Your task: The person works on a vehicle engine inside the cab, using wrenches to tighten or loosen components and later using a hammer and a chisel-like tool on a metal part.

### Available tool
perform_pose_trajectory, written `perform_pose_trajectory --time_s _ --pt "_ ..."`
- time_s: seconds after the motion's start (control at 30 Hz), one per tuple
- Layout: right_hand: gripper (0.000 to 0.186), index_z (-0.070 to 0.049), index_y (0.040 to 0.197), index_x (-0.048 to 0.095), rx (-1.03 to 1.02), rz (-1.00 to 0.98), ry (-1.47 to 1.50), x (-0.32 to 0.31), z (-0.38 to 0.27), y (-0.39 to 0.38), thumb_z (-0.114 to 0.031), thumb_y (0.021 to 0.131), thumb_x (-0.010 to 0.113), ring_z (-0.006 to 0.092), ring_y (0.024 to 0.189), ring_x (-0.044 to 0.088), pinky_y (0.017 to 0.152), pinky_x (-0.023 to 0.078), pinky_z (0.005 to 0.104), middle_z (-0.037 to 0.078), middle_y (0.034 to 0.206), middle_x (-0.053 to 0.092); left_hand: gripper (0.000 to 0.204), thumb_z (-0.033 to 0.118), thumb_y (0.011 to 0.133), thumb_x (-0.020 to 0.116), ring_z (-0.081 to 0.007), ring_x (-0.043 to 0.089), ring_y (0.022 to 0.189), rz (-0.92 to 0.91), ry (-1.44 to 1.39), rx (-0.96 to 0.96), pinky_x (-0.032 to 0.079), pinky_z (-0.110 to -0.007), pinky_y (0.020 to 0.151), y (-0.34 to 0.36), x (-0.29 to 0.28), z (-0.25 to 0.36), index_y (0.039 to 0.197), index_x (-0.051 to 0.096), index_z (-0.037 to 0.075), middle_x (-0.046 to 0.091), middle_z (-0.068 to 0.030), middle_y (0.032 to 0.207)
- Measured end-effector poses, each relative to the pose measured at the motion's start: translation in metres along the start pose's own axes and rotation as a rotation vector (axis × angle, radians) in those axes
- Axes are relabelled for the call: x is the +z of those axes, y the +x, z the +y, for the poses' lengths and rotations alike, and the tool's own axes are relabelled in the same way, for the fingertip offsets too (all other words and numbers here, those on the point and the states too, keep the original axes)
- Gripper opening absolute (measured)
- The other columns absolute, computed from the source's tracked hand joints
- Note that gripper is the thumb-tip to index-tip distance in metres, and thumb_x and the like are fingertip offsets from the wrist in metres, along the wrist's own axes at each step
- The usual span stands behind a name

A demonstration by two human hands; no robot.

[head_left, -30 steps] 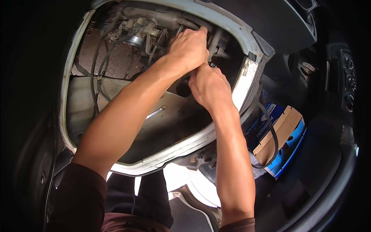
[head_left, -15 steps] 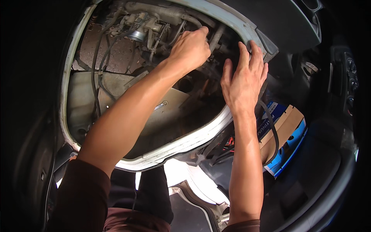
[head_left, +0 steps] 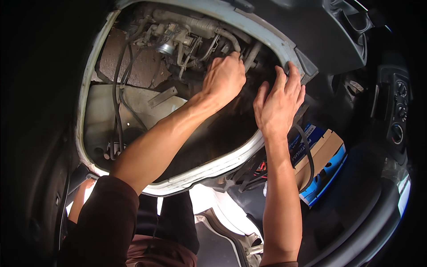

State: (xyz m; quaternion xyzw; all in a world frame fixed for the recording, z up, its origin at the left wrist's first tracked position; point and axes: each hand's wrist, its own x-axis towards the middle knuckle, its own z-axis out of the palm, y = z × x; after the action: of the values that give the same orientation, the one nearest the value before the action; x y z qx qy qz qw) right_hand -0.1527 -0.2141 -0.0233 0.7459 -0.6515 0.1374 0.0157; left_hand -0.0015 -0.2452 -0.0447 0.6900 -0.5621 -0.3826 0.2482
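Over the engine opening, my left hand (head_left: pixel 224 76) is closed in a fist, fingers curled down beside a grey hose (head_left: pixel 230 37). Whatever lies inside the fist is hidden by its back. My right hand (head_left: pixel 279 105) is open, fingers spread, its tips at the pale painted rim (head_left: pixel 286 52) on the right side of the opening. Beyond my left hand sits the dusty engine (head_left: pixel 189 26), with a shiny round metal part (head_left: pixel 166 48) on its near side. My left forearm crosses above a metal panel (head_left: pixel 100 104) inside the bay.
Black cables (head_left: pixel 119 86) hang down the left of the bay. Right of my right forearm lies a blue and brown cardboard box (head_left: pixel 327 153), crossed by a dark strap. Further right is a panel of round knobs (head_left: pixel 401 111). Apparently another person's arm (head_left: pixel 79 198) shows at lower left.
My left hand has moved down in the picture and slightly right, still closed. My right hand stays at the rim. A wrench seen on the panel earlier is now out of sight.
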Motion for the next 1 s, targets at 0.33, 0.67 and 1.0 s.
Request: perform_pose_trajectory --time_s 0.33,0.67,1.0 --pt "0.031 -0.002 0.12 0.069 -0.017 -0.004 -0.003 0.003 0.004 -0.003 -0.016 0.093 0.065 0.0394 0.151 0.04 0.124 0.026 0.0629 0.021 0.157 0.045 0.025 0.012 0.094 0.057 -0.0531 0.069 0.097 -0.021 0.069 0.071 0.055 -0.058 0.09 0.019 -0.014 0.019 0.088 0.071 -0.008 0.07 -0.0352 0.094" --pt "0.022 -0.001 0.104 0.075 -0.007 0.01 0.028 -0.001 0.001 -0.003 -0.017 0.091 0.066 0.0372 0.15 0.042 0.124 0.028 0.0617 0.02 0.157 0.046 0.026 0.015 0.1 0.057 -0.0527 0.071 0.087 0.091 0.233 0.177 0.058 -0.057 0.083 0.012 -0.009 -0.011 0.096 0.073 -0.005 0.072 -0.0327 0.088" --pt "0.029 -0.002 0.113 0.075 -0.029 0.005 -0.008 0.0 0.001 -0.004 -0.021 0.093 0.067 0.0366 0.151 0.041 0.124 0.027 0.0606 0.021 0.157 0.046 0.021 0.012 0.098 0.058 -0.0463 0.075 0.08 0.05 0.286 0.247 0.059 -0.055 0.082 0.01 0.021 -0.029 0.089 0.07 -0.003 0.073 -0.0297 0.081"
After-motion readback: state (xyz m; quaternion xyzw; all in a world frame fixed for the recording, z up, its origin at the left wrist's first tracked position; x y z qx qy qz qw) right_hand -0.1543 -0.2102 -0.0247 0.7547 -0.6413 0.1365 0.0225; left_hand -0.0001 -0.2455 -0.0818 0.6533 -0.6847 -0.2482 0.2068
